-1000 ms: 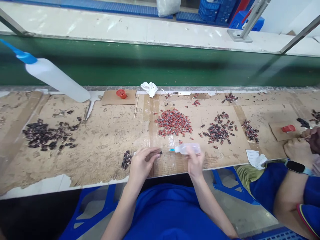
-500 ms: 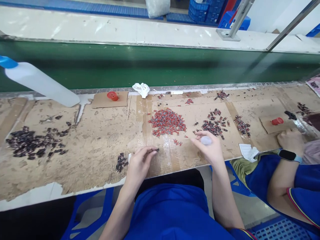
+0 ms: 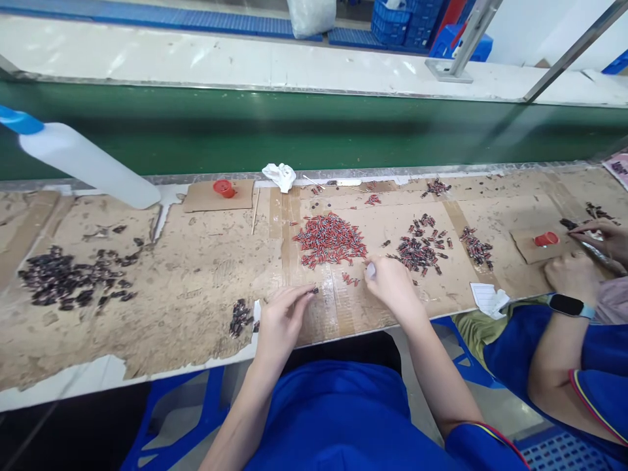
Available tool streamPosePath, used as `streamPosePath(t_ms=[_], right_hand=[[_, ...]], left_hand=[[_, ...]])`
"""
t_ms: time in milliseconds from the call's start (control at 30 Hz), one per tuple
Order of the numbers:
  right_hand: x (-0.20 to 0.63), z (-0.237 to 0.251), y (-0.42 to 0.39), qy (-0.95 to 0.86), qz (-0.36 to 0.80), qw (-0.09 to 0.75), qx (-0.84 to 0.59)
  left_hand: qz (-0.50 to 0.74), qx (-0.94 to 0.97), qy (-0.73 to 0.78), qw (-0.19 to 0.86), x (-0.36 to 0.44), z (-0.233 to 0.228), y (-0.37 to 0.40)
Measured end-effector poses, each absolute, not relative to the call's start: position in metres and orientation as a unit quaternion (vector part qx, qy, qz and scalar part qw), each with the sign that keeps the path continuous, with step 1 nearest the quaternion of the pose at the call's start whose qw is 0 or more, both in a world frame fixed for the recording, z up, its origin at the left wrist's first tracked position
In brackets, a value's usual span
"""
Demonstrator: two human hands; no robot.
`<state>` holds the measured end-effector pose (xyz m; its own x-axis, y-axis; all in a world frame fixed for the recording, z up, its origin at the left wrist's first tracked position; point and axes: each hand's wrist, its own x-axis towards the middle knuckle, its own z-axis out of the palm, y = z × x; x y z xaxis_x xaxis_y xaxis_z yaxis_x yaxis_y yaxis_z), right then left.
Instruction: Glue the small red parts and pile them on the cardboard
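Fingers of the left hand (image 3: 280, 320) are pinched together on a small dark part (image 3: 314, 290), thumb and forefinger meeting at its tip, with the wrist low over the near edge of the table (image 3: 196, 275) and the forearm running back toward the blue shirt. Just left of this hand lies a small clump of dark parts (image 3: 239, 317). The right hand (image 3: 392, 286) is curled palm-down, its fingers closed around a small clear bottle (image 3: 371, 269) of which only a pale end shows past the knuckles; it rests between the pile of red parts (image 3: 330, 239) and the scatter of dark-and-red parts (image 3: 420, 248), with a few loose red pieces (image 3: 349, 280) just beside it. Half a second ago the right hand was lifted and turned palm-up with the bottle's round end showing; it has since rolled over and come down nearer the red pile. The left hand has stayed in its pinch, hardly shifted. At the right edge a co-worker's hands (image 3: 583, 261) now reach toward a red cap (image 3: 546, 239).
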<state>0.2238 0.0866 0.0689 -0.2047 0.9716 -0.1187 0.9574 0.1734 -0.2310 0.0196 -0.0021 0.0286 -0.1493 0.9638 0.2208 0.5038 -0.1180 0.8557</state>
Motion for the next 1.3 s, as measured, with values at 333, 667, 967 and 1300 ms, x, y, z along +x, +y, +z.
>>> streamPosePath(t_ms=[333,667,967,1300], right_hand=[[0.228,0.069,0.07,-0.772,0.217,0.149,-0.578],[0.22,0.055,0.066,-0.731,0.246,0.127,-0.624],[0.194,0.07,0.037,-0.649,0.424,0.314,-0.548],[0.187,0.072,0.033,-0.624,0.456,0.313,-0.552]], left_hand=[[0.446,0.572,0.629,0.281,0.021,0.023,-0.005],[0.455,0.558,0.626,0.3,0.028,0.026,-0.004],[0.47,0.52,0.632,0.331,0.039,0.032,-0.006],[0.486,0.507,0.617,0.355,0.041,0.037,-0.01]])
